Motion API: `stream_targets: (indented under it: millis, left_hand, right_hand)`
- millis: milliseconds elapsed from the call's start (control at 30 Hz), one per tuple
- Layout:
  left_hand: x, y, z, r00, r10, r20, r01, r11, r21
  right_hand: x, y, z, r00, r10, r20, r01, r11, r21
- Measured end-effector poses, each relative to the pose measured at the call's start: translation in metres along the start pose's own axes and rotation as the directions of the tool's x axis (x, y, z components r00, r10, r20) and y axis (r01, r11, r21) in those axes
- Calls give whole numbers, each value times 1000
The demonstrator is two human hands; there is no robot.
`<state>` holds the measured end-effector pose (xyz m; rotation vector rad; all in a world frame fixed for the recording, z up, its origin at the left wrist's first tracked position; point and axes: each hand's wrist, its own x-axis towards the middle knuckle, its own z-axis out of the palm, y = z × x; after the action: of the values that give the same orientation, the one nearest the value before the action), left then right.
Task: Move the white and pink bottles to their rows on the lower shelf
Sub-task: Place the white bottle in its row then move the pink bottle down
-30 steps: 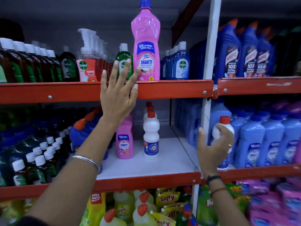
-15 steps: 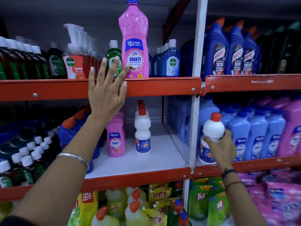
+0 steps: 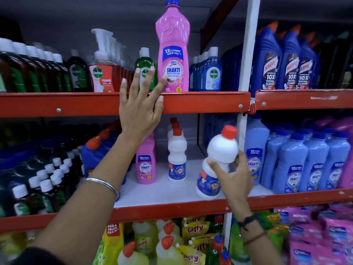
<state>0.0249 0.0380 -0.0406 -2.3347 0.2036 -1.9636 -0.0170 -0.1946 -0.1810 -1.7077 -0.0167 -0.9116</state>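
Observation:
A tall pink bottle [image 3: 172, 50] with a blue cap stands on the upper shelf's red front edge [image 3: 200, 102]. My left hand [image 3: 140, 104] is spread open just left of it, fingertips touching its lower label. My right hand [image 3: 232, 175] grips a white bottle [image 3: 219, 152] with a red cap, tilted left above the white floor of the lower shelf [image 3: 172, 194]. On that shelf stand a row of pink bottles [image 3: 146, 167] and a row of white bottles [image 3: 177, 159] running backwards.
Dettol bottles [image 3: 103, 73] fill the upper shelf on the left; dark blue Harpic bottles [image 3: 286, 62] stand upper right. Light blue bottles [image 3: 298, 161] crowd the lower shelf on the right, past the white upright post [image 3: 248, 54]. Dark bottles [image 3: 47, 178] sit lower left.
My right hand has carried the white bottle leftwards, from the blue bottles past the post, and tilted it. My left hand stayed spread beside the tall pink bottle.

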Motion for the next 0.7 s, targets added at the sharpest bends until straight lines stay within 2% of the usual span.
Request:
stream_targets:
  millis: [133,333,700]
  left_hand:
    - [-2,-1,1,1000,7,-8,-7,1000,-11]
    - [0,-1,2,1000,22,-23,-21,1000,9]
    - [1,2,-1,1000,14,12,-14,1000,0]
  right_hand:
    - [-11,7,48,993,39,114,-38,999,-11]
    - [-16,18,91,985,89,151,-78,994,-75]
    - [-11,21,99,970,34,239,15,979,-202]
